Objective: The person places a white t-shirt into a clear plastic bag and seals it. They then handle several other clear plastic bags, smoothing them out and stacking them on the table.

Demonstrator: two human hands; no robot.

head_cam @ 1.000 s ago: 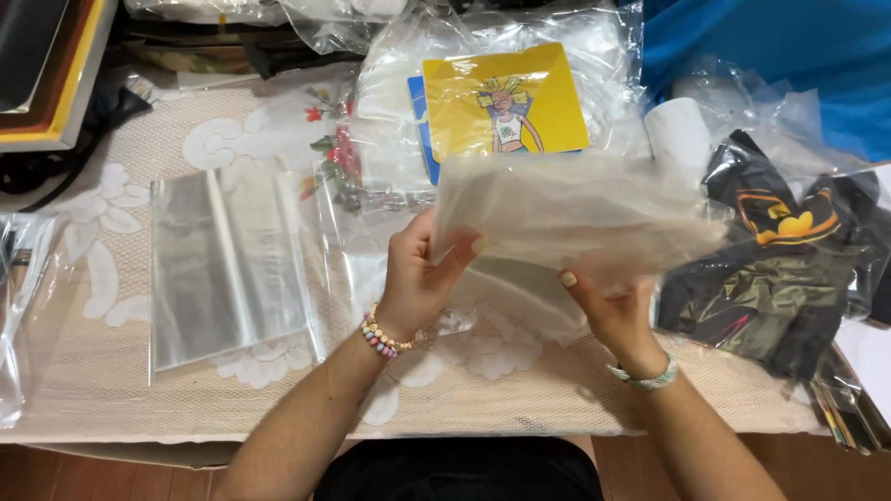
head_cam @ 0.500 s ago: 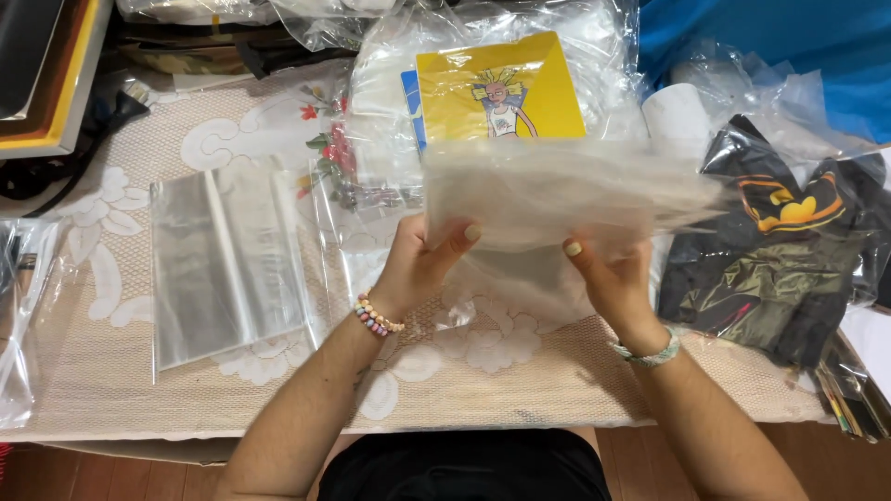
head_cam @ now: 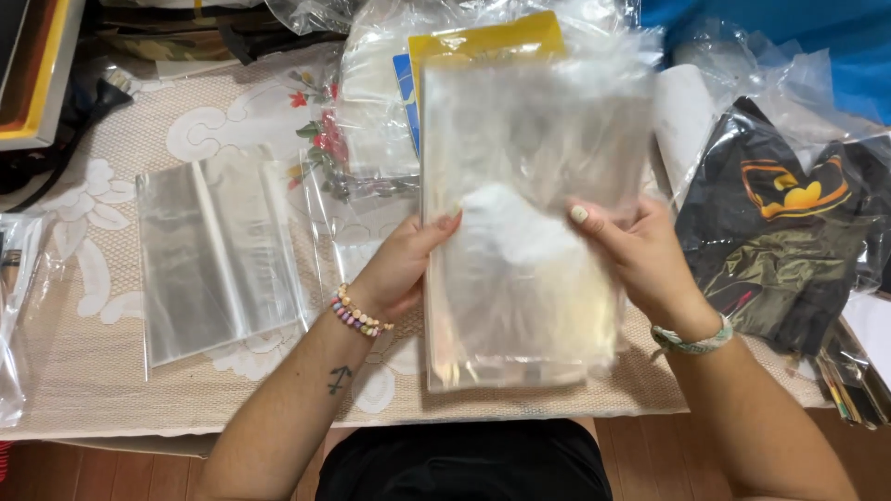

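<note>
1. Compared with half a second ago, the stack of clear plastic bags (head_cam: 529,232) is now standing upright in portrait, its long side running away from the person, where earlier it was lying crosswise and blurred with motion. The hands have shifted from its lower edge to its two sides.

2. The left hand (head_cam: 399,269) is clasping the stack's left edge, thumb lying across the front and fingers hidden behind it. The right hand (head_cam: 640,255) is closing on the right edge in the same way, thumb on the front face. Both hands are gripping the stack between them.

3. The stack is sitting between the two hands, held above the lace tablecloth (head_cam: 93,362), its bottom edge reaching toward the table's near edge and its top edge covering most of the yellow card package (head_cam: 483,42) behind it.

4. To the left, a second flat pile of clear bags (head_cam: 218,250) is lying on the cloth, well apart from the left hand. Loose crinkled plastic wrap (head_cam: 371,111) is bunching up just beyond it, near the yellow package.

5. To the right, a bagged black garment (head_cam: 780,232) with an orange print is resting close to the right wrist. Nothing is lying between the hands and the stack.

6. A beaded bracelet (head_cam: 360,314) is circling the left wrist, and a pale woven band (head_cam: 691,339) the right.
</note>
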